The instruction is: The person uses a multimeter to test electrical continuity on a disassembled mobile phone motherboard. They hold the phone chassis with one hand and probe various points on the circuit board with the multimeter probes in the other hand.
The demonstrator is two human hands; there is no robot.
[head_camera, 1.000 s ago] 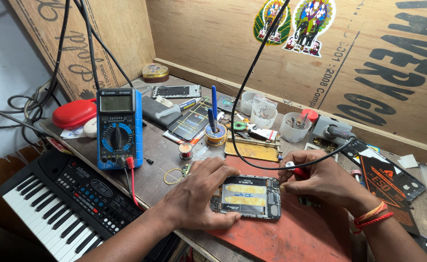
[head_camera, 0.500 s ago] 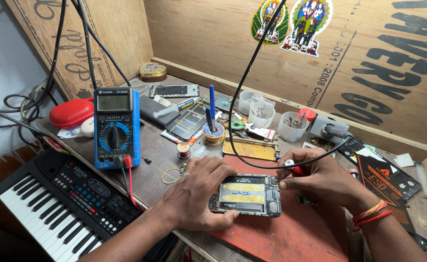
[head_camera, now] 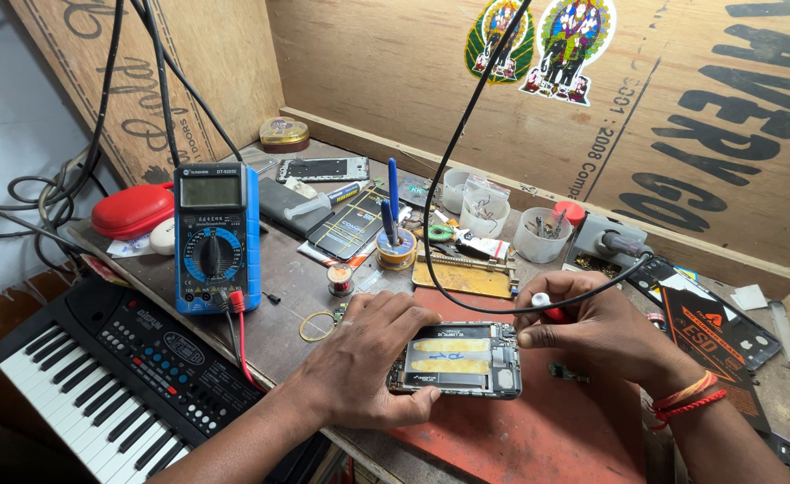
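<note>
Two hands: both are engaged on an opened phone (head_camera: 456,360) lying on a red mat (head_camera: 538,439) at the near edge of the tabletop (head_camera: 287,282).
Left hand (head_camera: 373,358): laid over the phone's left end, fingers spread and curled around its edge, so that it is pinned flat.
Right hand (head_camera: 606,336): fingers pinched on a red-handled probe (head_camera: 552,309) with a black lead, its tip brought down at the phone's upper right corner.
Change: compared with a second ago, the phone is seen slightly nearer and more squared to the view; both hands have stayed on it, and the probe has remained at the same corner.
Meaning: the probing appears to be continuing, with no release yet.
Meter: a blue multimeter (head_camera: 216,237) is propped at ten o'clock from the phone.
Keyboard: a small black one (head_camera: 99,385) lies at eight o'clock.
Cups: small clear parts cups (head_camera: 538,235) are set at one o'clock.
</note>
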